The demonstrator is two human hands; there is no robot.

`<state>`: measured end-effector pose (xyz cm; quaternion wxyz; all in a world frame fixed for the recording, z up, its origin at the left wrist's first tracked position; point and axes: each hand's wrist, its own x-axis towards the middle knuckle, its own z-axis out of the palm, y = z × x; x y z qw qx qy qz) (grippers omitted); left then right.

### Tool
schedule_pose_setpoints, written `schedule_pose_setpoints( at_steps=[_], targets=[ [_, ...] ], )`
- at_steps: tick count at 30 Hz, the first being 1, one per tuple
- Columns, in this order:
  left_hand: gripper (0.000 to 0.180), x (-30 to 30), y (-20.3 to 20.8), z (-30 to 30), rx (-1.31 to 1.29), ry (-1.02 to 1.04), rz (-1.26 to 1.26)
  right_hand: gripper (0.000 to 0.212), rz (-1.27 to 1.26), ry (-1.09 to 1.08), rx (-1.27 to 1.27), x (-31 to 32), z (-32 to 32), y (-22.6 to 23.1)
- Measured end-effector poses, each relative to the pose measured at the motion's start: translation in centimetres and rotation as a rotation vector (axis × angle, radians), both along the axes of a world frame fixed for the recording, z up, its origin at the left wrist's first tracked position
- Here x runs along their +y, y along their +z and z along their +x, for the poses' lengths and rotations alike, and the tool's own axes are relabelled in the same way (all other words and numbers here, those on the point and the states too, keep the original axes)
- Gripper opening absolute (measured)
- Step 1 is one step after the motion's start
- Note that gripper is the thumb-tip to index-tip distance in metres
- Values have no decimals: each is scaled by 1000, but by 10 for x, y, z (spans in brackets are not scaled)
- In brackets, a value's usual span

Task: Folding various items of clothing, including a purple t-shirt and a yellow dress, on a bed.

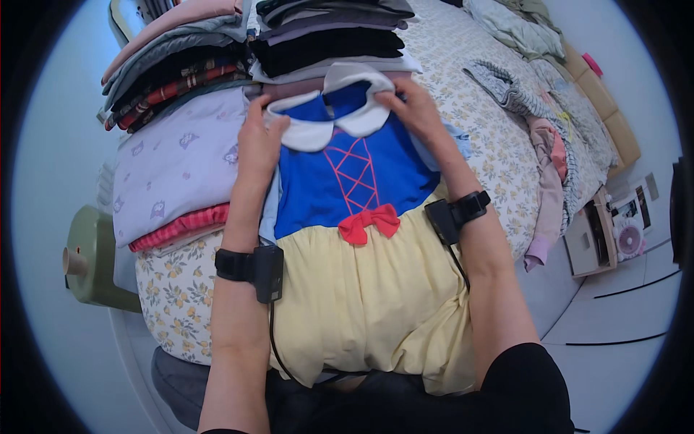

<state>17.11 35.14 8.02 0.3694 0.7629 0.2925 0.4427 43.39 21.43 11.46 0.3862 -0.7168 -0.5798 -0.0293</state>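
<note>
A child's dress [354, 181] lies flat on the bed in front of me, with a blue bodice crossed by red lacing, a white collar, a red bow [369, 223] at the waist and a pale yellow skirt [369, 296]. My left hand [258, 141] presses on the left shoulder by the white collar. On the other side, my right hand [416, 108] pinches the right shoulder and collar edge. Both wrists wear black bands with cables.
Stacks of folded clothes [181, 65] sit beyond and left of the dress, including a lilac printed piece [177, 163]. Loose garments [535, 94] lie on the floral bedspread [477, 123] to the right. A green stool [94, 257] stands left, and a small fan [627, 239] is on the floor at right.
</note>
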Motion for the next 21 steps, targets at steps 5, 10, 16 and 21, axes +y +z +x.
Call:
schedule_pose_setpoints(
  at_steps=[5,10,16,21],
  targets=[
    [82,-10,8,2,285,136,35,46,-120,-53,87,-31,38,17],
    [85,-12,17,-5,482,80,-17,58,-727,-425,-86,-79,75,42],
    [60,-5,18,-10,306,-144,-33,35,-394,-171,214,-95,66,1],
    [50,-11,21,-1,-126,-146,-83,24,128,-404,-130,-76,107,22]
  ],
)
